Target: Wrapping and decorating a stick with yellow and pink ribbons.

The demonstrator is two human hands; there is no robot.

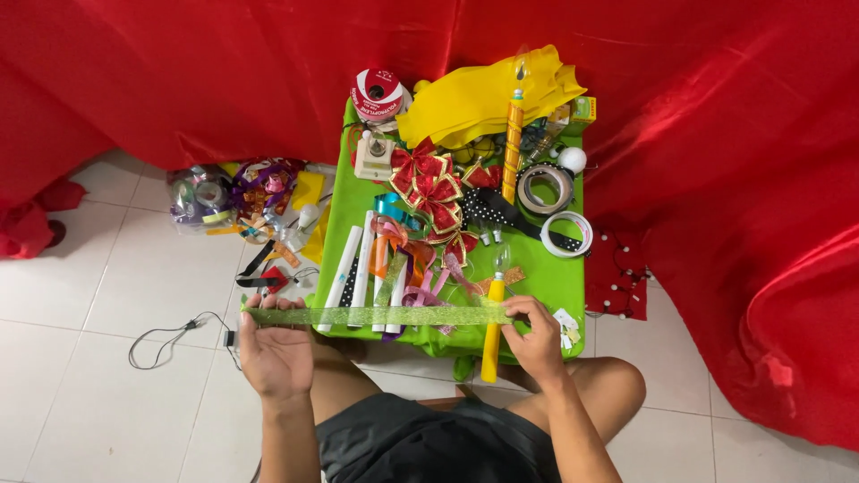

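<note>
A long strip of sheer green glitter ribbon (pixel 385 315) is stretched flat and level between both hands, just above the near edge of a small green table (pixel 564 277). My left hand (pixel 276 344) pinches its left end. The ribbon's right end is pinched by my right hand (pixel 535 333), beside a yellow stick (pixel 491 344) that hangs over the table edge. Red bows with gold trim (pixel 429 183) lie at the table's middle. White tubes (pixel 353 264) and loose pink and orange ribbons (pixel 407 259) sit just beyond the stretched strip.
Tape rolls (pixel 546 188) and a black dotted ribbon (pixel 501 213) lie at the table's right. Yellow fabric (pixel 483 98) and a red ribbon spool (pixel 378 94) sit at the back. Ribbon clutter (pixel 237 197) and a black cable (pixel 170 338) lie on the white tile floor. Red cloth (pixel 716 179) hangs behind.
</note>
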